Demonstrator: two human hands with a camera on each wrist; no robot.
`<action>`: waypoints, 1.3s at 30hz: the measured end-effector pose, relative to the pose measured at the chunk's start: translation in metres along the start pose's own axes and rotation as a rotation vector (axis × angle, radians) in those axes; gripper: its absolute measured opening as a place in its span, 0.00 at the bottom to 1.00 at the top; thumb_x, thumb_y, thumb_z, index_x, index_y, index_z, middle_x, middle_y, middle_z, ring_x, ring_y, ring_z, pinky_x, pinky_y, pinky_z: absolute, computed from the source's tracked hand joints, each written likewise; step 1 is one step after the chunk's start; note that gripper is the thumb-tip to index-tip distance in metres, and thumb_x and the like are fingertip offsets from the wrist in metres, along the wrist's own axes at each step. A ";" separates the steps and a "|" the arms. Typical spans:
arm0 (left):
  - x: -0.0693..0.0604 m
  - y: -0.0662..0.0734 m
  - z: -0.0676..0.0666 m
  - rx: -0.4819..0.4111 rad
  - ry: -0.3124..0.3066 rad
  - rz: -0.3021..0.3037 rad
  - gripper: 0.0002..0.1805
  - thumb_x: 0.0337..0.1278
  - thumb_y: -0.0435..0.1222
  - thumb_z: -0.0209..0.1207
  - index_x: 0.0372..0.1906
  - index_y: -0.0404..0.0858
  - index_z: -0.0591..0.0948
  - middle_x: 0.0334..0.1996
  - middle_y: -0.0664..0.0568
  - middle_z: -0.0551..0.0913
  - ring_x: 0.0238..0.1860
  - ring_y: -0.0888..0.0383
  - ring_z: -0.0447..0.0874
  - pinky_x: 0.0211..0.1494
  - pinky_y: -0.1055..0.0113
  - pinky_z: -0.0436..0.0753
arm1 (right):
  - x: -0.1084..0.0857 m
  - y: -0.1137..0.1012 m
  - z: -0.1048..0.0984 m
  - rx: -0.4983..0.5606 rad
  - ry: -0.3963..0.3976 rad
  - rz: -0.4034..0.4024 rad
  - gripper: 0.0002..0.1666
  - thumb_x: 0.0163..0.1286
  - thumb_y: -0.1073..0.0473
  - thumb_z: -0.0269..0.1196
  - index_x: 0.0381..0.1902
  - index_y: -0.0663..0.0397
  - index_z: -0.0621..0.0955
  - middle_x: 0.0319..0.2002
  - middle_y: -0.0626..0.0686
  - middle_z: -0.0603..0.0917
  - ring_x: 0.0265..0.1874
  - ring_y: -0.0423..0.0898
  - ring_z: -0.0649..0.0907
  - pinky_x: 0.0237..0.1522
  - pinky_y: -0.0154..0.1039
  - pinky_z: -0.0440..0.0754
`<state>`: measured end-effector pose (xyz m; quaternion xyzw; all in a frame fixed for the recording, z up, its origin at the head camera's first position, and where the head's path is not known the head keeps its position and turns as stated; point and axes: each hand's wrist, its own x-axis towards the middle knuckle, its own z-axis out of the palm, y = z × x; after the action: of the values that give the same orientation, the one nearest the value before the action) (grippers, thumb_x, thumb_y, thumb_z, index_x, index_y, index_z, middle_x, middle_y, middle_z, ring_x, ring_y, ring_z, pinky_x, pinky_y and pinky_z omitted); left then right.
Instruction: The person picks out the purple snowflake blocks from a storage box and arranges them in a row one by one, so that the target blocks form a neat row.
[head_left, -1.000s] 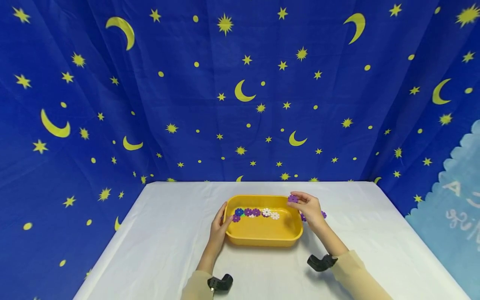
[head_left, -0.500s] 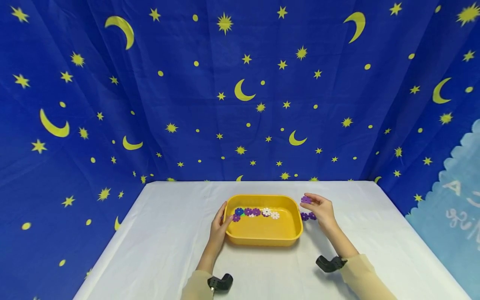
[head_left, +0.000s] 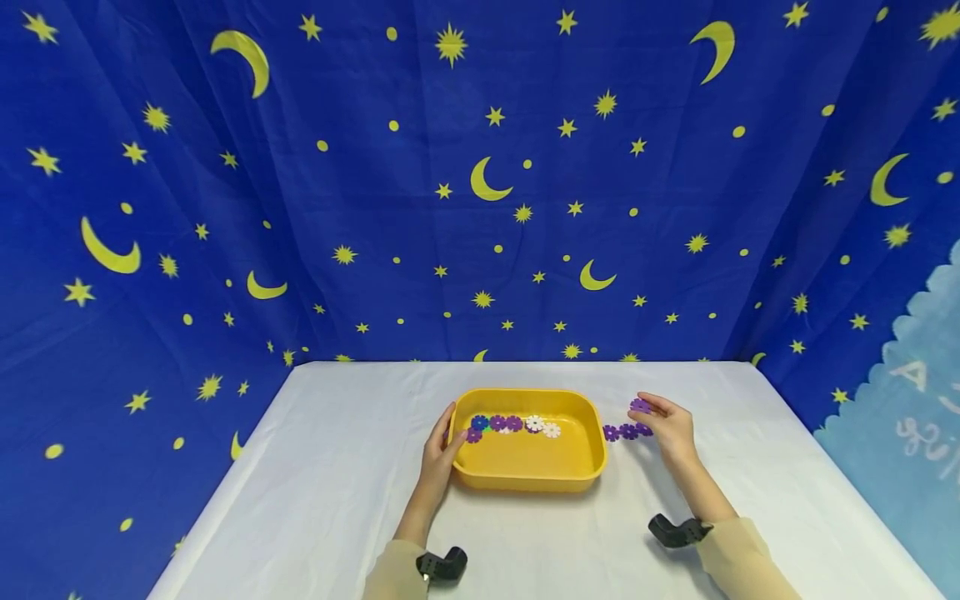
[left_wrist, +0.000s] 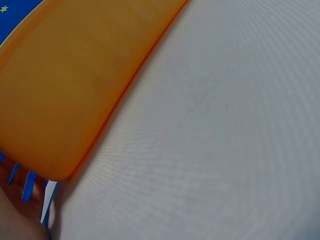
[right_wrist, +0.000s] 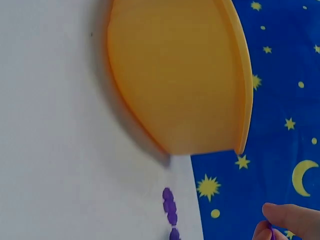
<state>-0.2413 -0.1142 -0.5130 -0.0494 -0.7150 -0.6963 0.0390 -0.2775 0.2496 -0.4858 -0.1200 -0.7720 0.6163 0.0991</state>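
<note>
A yellow tray (head_left: 525,483) stands on the table in the head view. My left hand (head_left: 433,457) grips its left side, thumb over the rim and fingers outside. To the right of the tray, my right hand (head_left: 670,427) pinches a purple snowflake disc (head_left: 640,406) between thumb and fingertips, above the table. Beneath it several purple snowflake discs (head_left: 627,432) lie in a row; the hand partly hides the row's right end. Inside the tray, along its back, are purple discs (head_left: 506,423), a blue disc (head_left: 480,423) and white discs (head_left: 551,430).
A white cloth (head_left: 345,467) covers the table. Blue curtains (head_left: 420,275) with yellow moons and stars rise at the back and sides. At the far right hangs a light blue panel (head_left: 907,433) with white lettering.
My right hand has moved right, from the tray's back right corner to above the row of purple discs, still pinching the purple disc. My left hand and the tray have stayed put.
</note>
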 end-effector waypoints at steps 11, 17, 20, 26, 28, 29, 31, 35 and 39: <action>-0.002 0.002 0.000 -0.009 0.004 0.000 0.33 0.67 0.41 0.53 0.73 0.38 0.58 0.74 0.44 0.56 0.76 0.46 0.49 0.79 0.51 0.50 | 0.007 0.023 -0.018 0.025 0.124 0.015 0.32 0.54 0.73 0.66 0.59 0.73 0.73 0.23 0.23 0.76 0.27 0.20 0.77 0.33 0.15 0.78; 0.000 0.001 0.000 0.007 -0.002 0.002 0.33 0.67 0.41 0.52 0.73 0.38 0.57 0.74 0.45 0.56 0.76 0.46 0.49 0.79 0.50 0.50 | 0.010 0.031 -0.023 -0.040 0.125 0.053 0.30 0.56 0.71 0.65 0.59 0.71 0.74 0.34 0.37 0.86 0.26 0.19 0.76 0.32 0.15 0.78; 0.000 0.000 0.000 0.013 0.000 0.006 0.33 0.67 0.41 0.52 0.73 0.37 0.58 0.74 0.44 0.56 0.76 0.45 0.49 0.78 0.50 0.50 | 0.008 0.034 -0.024 -0.084 0.120 0.061 0.30 0.57 0.71 0.64 0.59 0.72 0.73 0.51 0.61 0.84 0.26 0.18 0.73 0.31 0.15 0.77; 0.001 0.000 0.000 0.006 -0.005 0.006 0.33 0.67 0.41 0.52 0.73 0.40 0.58 0.74 0.46 0.56 0.76 0.47 0.49 0.79 0.52 0.51 | 0.004 0.040 -0.026 -0.144 0.127 0.093 0.29 0.58 0.72 0.59 0.59 0.74 0.72 0.59 0.72 0.74 0.26 0.17 0.68 0.29 0.10 0.71; 0.001 -0.001 -0.001 0.001 -0.006 0.015 0.33 0.67 0.41 0.53 0.73 0.39 0.58 0.74 0.45 0.57 0.76 0.47 0.50 0.79 0.53 0.51 | 0.004 0.042 -0.027 -0.136 0.135 0.088 0.28 0.58 0.73 0.59 0.58 0.75 0.72 0.56 0.72 0.76 0.25 0.17 0.69 0.29 0.11 0.73; 0.000 -0.001 -0.001 -0.001 -0.006 0.018 0.33 0.67 0.41 0.53 0.73 0.39 0.58 0.74 0.45 0.57 0.76 0.47 0.50 0.78 0.53 0.52 | 0.004 0.042 -0.027 -0.131 0.137 0.082 0.27 0.59 0.74 0.58 0.58 0.76 0.72 0.55 0.72 0.77 0.25 0.17 0.70 0.29 0.12 0.74; 0.000 -0.001 -0.001 -0.005 -0.007 0.025 0.33 0.67 0.41 0.53 0.73 0.38 0.58 0.74 0.45 0.57 0.76 0.47 0.51 0.78 0.54 0.52 | 0.004 0.043 -0.027 -0.126 0.138 0.069 0.27 0.59 0.74 0.57 0.58 0.77 0.72 0.54 0.72 0.78 0.24 0.17 0.71 0.29 0.13 0.76; 0.000 0.000 -0.001 -0.004 -0.008 0.024 0.33 0.67 0.40 0.53 0.73 0.37 0.57 0.74 0.44 0.57 0.76 0.48 0.51 0.78 0.55 0.52 | 0.004 0.044 -0.028 -0.133 0.159 0.045 0.25 0.59 0.74 0.57 0.57 0.77 0.73 0.54 0.74 0.77 0.23 0.16 0.71 0.29 0.14 0.77; 0.001 0.000 0.000 -0.002 -0.009 0.016 0.34 0.67 0.41 0.52 0.73 0.37 0.57 0.74 0.45 0.57 0.76 0.48 0.50 0.78 0.55 0.52 | 0.006 0.046 -0.029 -0.138 0.205 0.013 0.24 0.59 0.74 0.58 0.55 0.77 0.74 0.53 0.73 0.77 0.22 0.15 0.71 0.28 0.12 0.74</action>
<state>-0.2422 -0.1144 -0.5133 -0.0585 -0.7141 -0.6964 0.0412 -0.2718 0.2883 -0.5246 -0.1936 -0.7976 0.5469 0.1650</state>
